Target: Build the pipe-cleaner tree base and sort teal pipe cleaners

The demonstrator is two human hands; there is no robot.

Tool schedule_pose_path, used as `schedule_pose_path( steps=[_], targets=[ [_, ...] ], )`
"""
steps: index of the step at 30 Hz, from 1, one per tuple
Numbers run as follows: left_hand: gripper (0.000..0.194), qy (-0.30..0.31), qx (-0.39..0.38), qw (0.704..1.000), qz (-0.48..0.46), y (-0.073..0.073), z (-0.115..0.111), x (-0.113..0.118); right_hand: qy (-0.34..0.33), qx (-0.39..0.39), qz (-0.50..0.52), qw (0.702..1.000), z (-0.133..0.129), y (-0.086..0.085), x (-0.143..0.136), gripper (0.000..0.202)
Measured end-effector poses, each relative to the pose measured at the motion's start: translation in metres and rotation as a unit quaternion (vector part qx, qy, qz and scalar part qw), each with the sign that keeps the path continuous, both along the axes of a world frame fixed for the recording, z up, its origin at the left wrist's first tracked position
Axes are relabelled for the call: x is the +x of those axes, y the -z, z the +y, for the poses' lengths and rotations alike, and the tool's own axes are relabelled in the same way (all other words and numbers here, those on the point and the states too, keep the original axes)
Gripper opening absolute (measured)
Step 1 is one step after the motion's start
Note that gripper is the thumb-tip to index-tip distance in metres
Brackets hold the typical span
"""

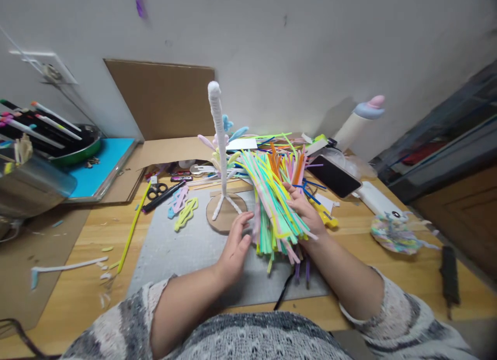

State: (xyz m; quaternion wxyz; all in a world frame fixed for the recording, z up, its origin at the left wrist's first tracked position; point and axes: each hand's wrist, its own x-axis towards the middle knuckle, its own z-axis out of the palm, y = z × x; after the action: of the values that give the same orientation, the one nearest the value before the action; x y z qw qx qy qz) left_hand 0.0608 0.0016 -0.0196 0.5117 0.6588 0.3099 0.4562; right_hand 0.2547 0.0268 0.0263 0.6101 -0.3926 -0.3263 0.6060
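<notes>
A thick bundle of pipe cleaners in mint, yellow and pink leans over the grey mat. My right hand grips its right side, fingers curled against the stems. On the other side, my left hand is open, its fingers apart and close to the lower left of the bundle. Just beyond the left hand stands a white wrapped stem, upright on a round cardboard base with splayed white legs. Bent pipe cleaner pieces, among them a yellow zigzag, lie left of the base.
Scissors and a black pen lie left of the grey mat. A phone, a white bottle and a fluffy pastel piece are on the right. Markers fill a holder at left. A cardboard sheet leans on the wall.
</notes>
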Motion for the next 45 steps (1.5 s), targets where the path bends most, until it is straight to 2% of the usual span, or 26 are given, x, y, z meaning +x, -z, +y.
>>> schedule_pose_path(
  steps=[4,9,11,13,15,18,22,24,26,30,34,39,42,45],
  targets=[
    [0.051,0.022,-0.036,0.999,-0.026,-0.016,0.0,0.007,-0.048,-0.034,0.051,0.997,0.002,0.0,0.004,0.051],
    [0.051,0.056,-0.136,0.983,-0.11,-0.044,0.005,0.031,-0.058,-0.015,0.075,0.995,0.0,-0.002,0.001,0.058],
    [0.054,0.042,-0.16,0.979,-0.121,-0.047,0.01,0.042,-0.051,-0.003,0.066,0.997,-0.003,-0.004,-0.003,0.06],
    [0.055,0.007,-0.167,0.979,-0.121,-0.045,0.014,0.049,-0.041,0.007,0.045,0.998,-0.007,-0.005,-0.009,0.061],
    [0.051,-0.026,-0.135,0.984,-0.11,-0.038,0.018,0.051,-0.027,0.014,0.014,0.999,-0.011,-0.005,-0.014,0.06],
    [0.049,-0.042,-0.028,0.998,-0.043,-0.028,0.02,0.045,-0.011,0.02,-0.027,0.999,-0.015,-0.001,-0.019,0.05],
    [0.052,-0.014,0.123,0.988,0.091,-0.023,0.022,0.035,-0.025,0.021,-0.048,0.998,-0.016,0.005,-0.02,0.047],
    [0.054,0.008,0.159,0.981,0.114,-0.023,0.021,0.033,-0.031,0.005,-0.041,0.999,-0.013,0.006,-0.02,0.047],
    [0.051,0.011,0.133,0.987,0.093,-0.021,0.02,0.034,-0.038,-0.012,-0.023,0.999,-0.01,0.007,-0.02,0.043],
    [0.036,-0.024,0.007,0.999,0.03,-0.017,0.018,0.036,-0.051,-0.026,0.013,0.998,-0.006,0.009,-0.02,0.034],
    [0.033,-0.035,-0.065,0.997,-0.003,-0.013,0.021,0.04,-0.063,-0.02,0.02,0.998,-0.005,0.013,-0.019,0.038],
    [0.026,-0.049,-0.15,0.983,-0.093,-0.007,0.028,0.045,-0.072,-0.03,0.015,0.997,-0.005,0.013,-0.019,0.044],
    [0.026,-0.063,-0.176,0.976,-0.11,-0.007,0.029,0.046,-0.063,-0.033,0.021,0.997,-0.006,0.011,-0.02,0.045],
    [0.025,-0.064,-0.161,0.978,-0.114,-0.009,0.029,0.044,-0.049,-0.027,0.012,0.998,-0.007,0.01,-0.021,0.044]
  ],
)
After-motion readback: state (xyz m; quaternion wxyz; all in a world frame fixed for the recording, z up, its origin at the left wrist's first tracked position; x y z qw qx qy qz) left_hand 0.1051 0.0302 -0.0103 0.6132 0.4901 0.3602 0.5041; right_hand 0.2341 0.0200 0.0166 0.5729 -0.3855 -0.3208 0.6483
